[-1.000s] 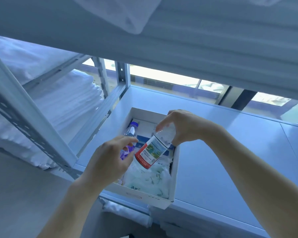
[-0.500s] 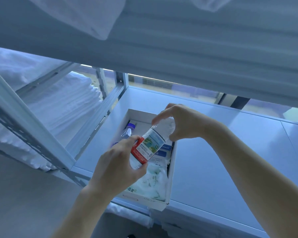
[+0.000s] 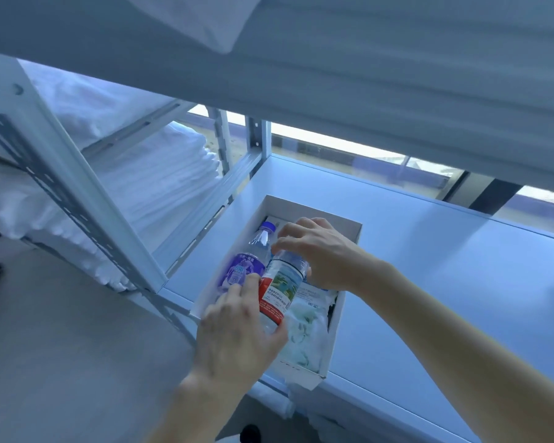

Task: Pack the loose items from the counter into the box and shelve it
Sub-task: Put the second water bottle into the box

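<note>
The red-label bottle (image 3: 280, 290) is now sitting lower in the white box (image 3: 330, 343), lying next to the purple-label bottle (image 3: 245, 266), so the packing is probably almost done. The left hand (image 3: 237, 334) is curling around its bottom end. The right hand (image 3: 320, 254) is wrapping around its top; its cap is hidden. The box is sitting on the shelf (image 3: 429, 282).

2 bottles (image 3: 277, 290) in white box (image 3: 333, 327)
</note>
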{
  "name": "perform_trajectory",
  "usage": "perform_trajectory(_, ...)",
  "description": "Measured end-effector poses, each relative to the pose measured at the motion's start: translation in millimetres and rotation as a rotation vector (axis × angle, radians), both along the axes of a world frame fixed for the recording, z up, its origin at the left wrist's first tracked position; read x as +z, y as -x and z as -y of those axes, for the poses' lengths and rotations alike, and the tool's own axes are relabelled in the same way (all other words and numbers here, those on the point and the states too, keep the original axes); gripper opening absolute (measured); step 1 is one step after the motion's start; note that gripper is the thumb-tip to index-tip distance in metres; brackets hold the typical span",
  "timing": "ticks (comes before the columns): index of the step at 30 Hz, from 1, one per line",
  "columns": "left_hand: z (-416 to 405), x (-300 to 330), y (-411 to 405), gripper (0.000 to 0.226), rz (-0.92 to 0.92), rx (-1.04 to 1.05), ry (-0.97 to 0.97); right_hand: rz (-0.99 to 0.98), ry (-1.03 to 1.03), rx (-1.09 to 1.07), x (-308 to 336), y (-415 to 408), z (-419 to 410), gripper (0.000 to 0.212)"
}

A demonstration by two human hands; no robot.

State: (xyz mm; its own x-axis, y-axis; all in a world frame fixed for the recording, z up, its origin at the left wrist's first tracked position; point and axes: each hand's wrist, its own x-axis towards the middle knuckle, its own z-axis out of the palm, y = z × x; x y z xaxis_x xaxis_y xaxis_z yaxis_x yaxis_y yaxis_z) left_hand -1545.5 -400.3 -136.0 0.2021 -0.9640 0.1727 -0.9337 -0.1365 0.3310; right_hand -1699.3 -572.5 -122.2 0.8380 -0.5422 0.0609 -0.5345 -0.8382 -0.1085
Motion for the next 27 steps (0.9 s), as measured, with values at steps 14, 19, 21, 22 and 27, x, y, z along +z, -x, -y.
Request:
perform_trajectory(14,-11.2,3.1,1.5,0.062,0.024,0.003,-0.097,0.144,-0.071,-0.033,-31.2,-9.7,-7.4,0.062)
perform_trajectory(19,-4.1,2.7,4.5,0.064,0.004,0.064,-0.180,0.203,-0.074,-0.106,-36.4,-4.3,-7.1,0.062)
perform_trajectory(21,0.9,2.1,6.5,0.067,-0.027,0.079,-0.196,0.205,-0.093,-0.102,-35.6,-3.8,-7.0,0.059)
perform_trajectory(22,3.0,1.6,6.6,0.069,-0.041,0.086,-0.204,0.200,-0.090,-0.103,-34.9,-4.2,-7.0,0.058)
perform_trajectory(27,4.5,-3.8,7.9,0.077,-0.084,0.104,-0.198,0.190,-0.082,-0.155,-34.9,-1.5,-9.5,0.064)
